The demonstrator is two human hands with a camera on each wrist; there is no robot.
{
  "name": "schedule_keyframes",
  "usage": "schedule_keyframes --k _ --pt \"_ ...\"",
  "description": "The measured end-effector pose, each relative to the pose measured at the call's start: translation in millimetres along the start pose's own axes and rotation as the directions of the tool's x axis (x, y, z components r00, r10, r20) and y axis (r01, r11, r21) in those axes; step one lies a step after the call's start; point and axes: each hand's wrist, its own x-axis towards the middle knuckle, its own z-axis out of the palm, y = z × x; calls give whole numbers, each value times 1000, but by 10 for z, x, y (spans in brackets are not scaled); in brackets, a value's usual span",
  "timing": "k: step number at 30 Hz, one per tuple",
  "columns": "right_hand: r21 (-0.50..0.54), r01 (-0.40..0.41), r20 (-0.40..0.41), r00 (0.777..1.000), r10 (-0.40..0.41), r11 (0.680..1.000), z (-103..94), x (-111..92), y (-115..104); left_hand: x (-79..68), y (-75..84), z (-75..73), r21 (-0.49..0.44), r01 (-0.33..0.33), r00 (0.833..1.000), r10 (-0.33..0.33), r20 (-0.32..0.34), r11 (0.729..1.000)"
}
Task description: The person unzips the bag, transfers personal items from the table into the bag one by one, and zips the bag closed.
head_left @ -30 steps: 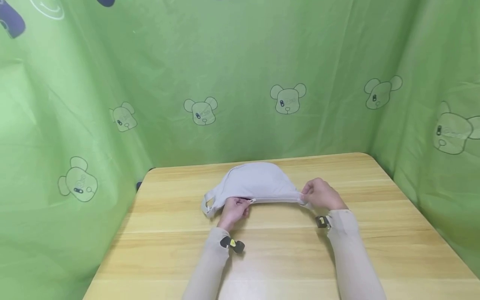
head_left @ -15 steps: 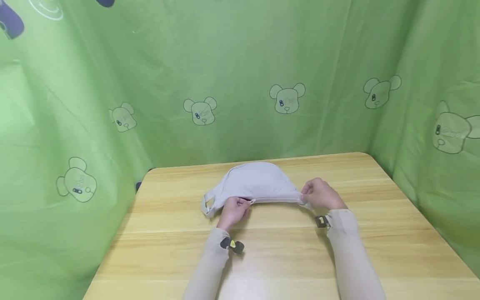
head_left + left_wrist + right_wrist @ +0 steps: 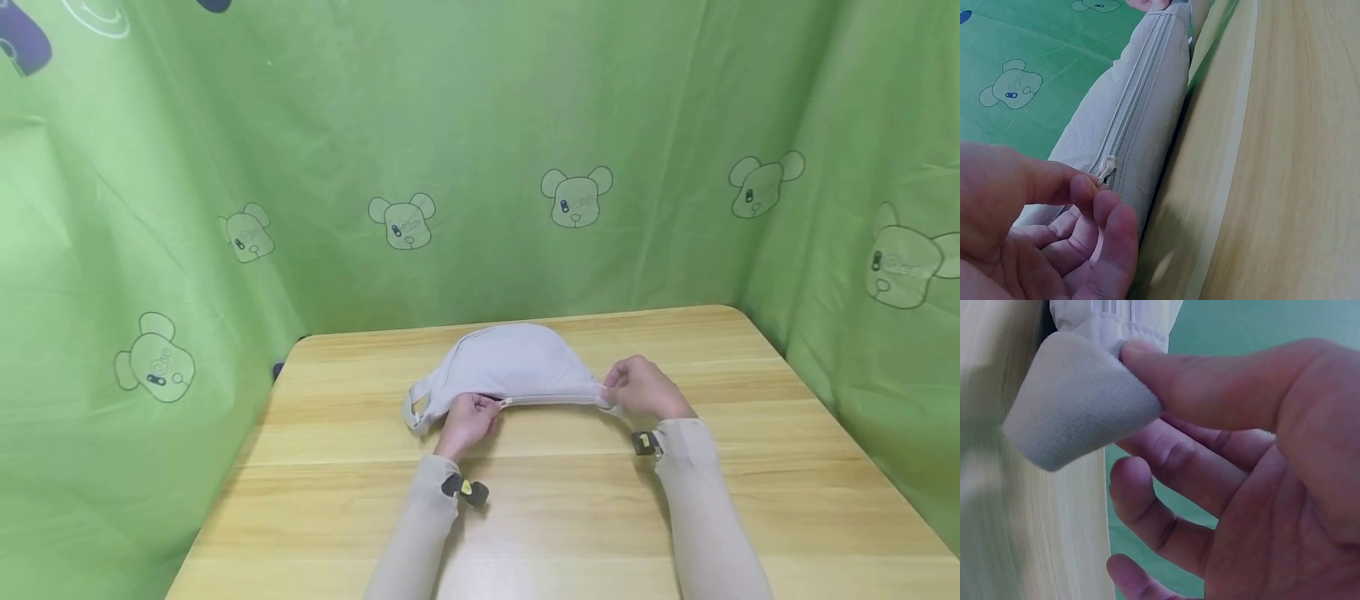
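Observation:
A pale grey waist bag [image 3: 517, 358] lies on the wooden table, its zipper side facing me. My left hand [image 3: 468, 421] pinches the zipper pull [image 3: 1105, 169] between thumb and forefinger. From the slider to the bag's right end the zipper teeth [image 3: 1138, 87] are joined; left of it a dark gap shows, partly hidden by my hand. At the right end, my right hand [image 3: 641, 387] pinches the bag's corner, where a folded piece of the webbing strap [image 3: 1079, 403] hangs beside the thumb. Its other fingers are loosely bent below.
The light wooden table [image 3: 570, 517] reaches back to a green curtain [image 3: 480, 108] printed with bear heads, which also hangs along both sides. A strap loop [image 3: 416, 408] sticks out at the bag's left end. A small black camera sits on each wrist.

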Motion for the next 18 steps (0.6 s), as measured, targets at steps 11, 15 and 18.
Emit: schedule_keyframes --k 11,15,18 --pt "2 11 -5 1000 -11 1000 -2 -4 3 -22 6 -18 8 -12 1000 12 16 1000" --pt "2 11 -15 1000 -11 1000 -15 -9 5 -28 8 -26 29 -11 1000 10 16 1000" --pt "2 11 -16 1000 -11 1000 -22 -17 12 -35 16 -32 42 -3 1000 2 10 999"
